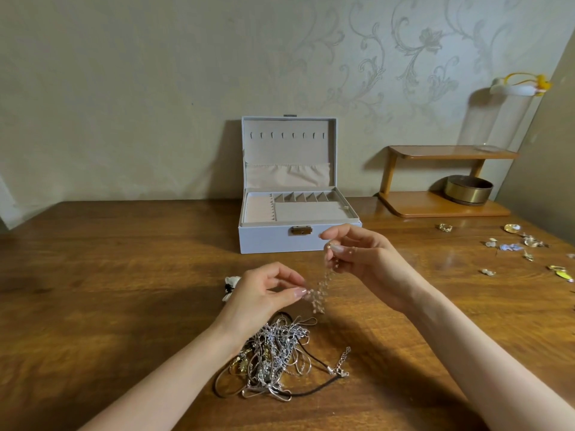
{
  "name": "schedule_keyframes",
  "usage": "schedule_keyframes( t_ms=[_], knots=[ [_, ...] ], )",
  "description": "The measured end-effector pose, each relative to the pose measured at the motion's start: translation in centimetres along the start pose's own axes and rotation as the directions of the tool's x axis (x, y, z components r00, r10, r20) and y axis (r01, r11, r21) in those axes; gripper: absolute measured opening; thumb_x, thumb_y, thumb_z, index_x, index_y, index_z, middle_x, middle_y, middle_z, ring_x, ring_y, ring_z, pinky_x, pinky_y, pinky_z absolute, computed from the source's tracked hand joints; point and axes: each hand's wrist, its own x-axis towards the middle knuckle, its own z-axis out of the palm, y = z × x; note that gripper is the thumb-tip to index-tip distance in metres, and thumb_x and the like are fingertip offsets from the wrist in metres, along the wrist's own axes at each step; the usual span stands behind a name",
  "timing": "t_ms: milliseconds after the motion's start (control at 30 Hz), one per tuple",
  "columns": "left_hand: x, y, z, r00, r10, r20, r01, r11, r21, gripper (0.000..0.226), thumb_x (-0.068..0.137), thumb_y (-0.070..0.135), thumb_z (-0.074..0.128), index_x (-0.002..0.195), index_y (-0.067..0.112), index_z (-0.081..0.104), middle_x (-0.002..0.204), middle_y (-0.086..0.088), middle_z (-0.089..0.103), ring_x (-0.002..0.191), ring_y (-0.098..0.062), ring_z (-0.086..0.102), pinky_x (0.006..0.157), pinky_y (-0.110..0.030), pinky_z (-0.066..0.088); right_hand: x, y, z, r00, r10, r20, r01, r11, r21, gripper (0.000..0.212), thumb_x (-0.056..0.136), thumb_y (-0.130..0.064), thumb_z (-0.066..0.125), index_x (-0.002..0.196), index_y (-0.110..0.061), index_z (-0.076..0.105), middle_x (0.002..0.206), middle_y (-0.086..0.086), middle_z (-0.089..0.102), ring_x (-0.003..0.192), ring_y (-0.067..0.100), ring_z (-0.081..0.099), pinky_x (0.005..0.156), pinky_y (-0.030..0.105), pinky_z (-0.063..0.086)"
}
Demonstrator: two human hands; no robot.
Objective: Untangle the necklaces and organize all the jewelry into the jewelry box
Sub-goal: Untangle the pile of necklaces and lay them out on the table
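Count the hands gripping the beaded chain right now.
2. The left hand pinches the beaded chain low, above the necklace pile; the right hand pinches its top, near the jewelry box.

A room in a home: floral-patterned wallpaper behind a wooden counter, with a small two-tier wooden shelf holding a brass-coloured bowl.

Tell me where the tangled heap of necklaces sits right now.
In the head view, the tangled heap of necklaces lies on the wooden table, low and centre, below the left hand and nearer the person than the open jewelry box.
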Motion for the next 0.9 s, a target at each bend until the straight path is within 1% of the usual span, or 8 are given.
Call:
schedule_keyframes(
  t_ms=[100,233,300,433,533,633,767,900],
  knots=[
    [-0.2,0.2,0.1,0.999,0.043,-0.001,-0.043,0.992,0.121,0.003,0.082,0.018,0.069,0.085,0.017,0.07,0.072,0.01,0.07,0.066,-0.002,0.064,0.064,-0.007,0.044,0.0,0.0,0.2,1.0,0.003,0.009,-0.003,1.0,0.004,0.016,0.084,-0.001,0.053,0.093,-0.007,0.065,0.074,0.008,0.062,0.063,0.016,0.058,0.057,0.021,0.046],
    [-0.3,0.1,0.2,0.996,0.082,0.044,-0.09,0.971,0.222,0.009,0.085,0.024,0.067,0.085,0.015,0.068,0.047,0.02,0.054,0.042,-0.002,0.039,0.049,-0.011,0.031,0.1,0.1,0.0,1.0,0.0,-0.016,0.001,0.999,0.044,0.015,0.084,-0.001,0.054,0.093,-0.006,0.065,0.075,0.007,0.062,0.059,0.015,0.058,0.052,0.02,0.046],
    [-0.2,0.2,0.1,0.996,0.083,0.035,-0.088,0.973,0.213,0.007,0.085,0.02,0.066,0.085,0.013,0.068,0.05,0.019,0.057,0.044,0.0,0.046,0.051,-0.008,0.036,0.1,0.2,-0.2,0.999,0.003,-0.035,-0.002,1.0,0.011,0.016,0.087,0.002,0.053,0.093,-0.006,0.065,0.075,0.008,0.061,0.057,0.015,0.055,0.048,0.02,0.042],
    [0.1,0.1,-0.4,0.998,0.049,-0.048,-0.047,0.998,0.046,0.006,0.086,0.017,0.064,0.082,0.016,0.068,0.076,0.007,0.069,0.072,-0.002,0.061,0.066,-0.005,0.042,0.0,0.2,0.1,0.999,0.006,0.048,0.015,0.909,-0.416,0.011,0.087,-0.005,0.063,0.096,-0.009,0.068,0.077,0.003,0.064,0.059,0.006,0.051,0.052,0.016,0.039],
    [0.1,-0.1,-0.4,0.999,0.017,-0.045,-0.018,0.999,-0.026,0.007,0.089,0.014,0.061,0.083,0.012,0.065,0.057,0.012,0.057,0.052,0.002,0.049,0.052,-0.008,0.037,-0.1,0.9,0.7,0.982,0.086,0.169,0.06,0.706,-0.706,0.019,0.078,-0.026,0.076,0.093,-0.017,0.071,0.085,-0.003,0.066,0.07,0.006,0.058,0.064,0.022,0.047],
    [0.1,-0.3,-0.3,1.0,-0.001,-0.026,0.0,0.999,-0.049,0.008,0.091,0.015,0.058,0.086,0.011,0.063,0.061,0.005,0.055,0.056,-0.005,0.049,0.055,-0.015,0.043,0.2,1.8,0.9,0.985,-0.001,0.171,0.139,0.587,-0.797,0.016,0.075,-0.027,0.078,0.083,-0.015,0.072,0.096,0.0,0.064,0.079,0.011,0.055,0.07,0.027,0.045],
    [0.2,-0.3,-0.4,1.0,0.006,-0.024,-0.009,0.989,-0.15,0.011,0.091,0.014,0.056,0.09,0.004,0.06,0.064,0.004,0.053,0.057,-0.006,0.047,0.057,-0.016,0.043,0.2,1.1,0.8,0.995,0.018,0.098,0.049,0.773,-0.632,0.023,0.07,-0.023,0.079,0.08,-0.004,0.071,0.104,-0.001,0.067,0.095,0.014,0.061,0.083,0.029,0.051],
    [0.3,0.0,-0.4,1.0,0.002,-0.03,-0.009,0.971,-0.241,0.011,0.089,0.015,0.057,0.088,0.004,0.06,0.061,0.007,0.052,0.05,-0.002,0.038,0.048,-0.013,0.034,-0.1,0.6,0.6,0.993,0.063,0.095,-0.021,0.921,-0.389,0.03,0.068,-0.019,0.074,0.087,0.003,0.066,0.087,0.016,0.07,0.079,0.019,0.066,0.081,0.029,0.053]
  ],
)
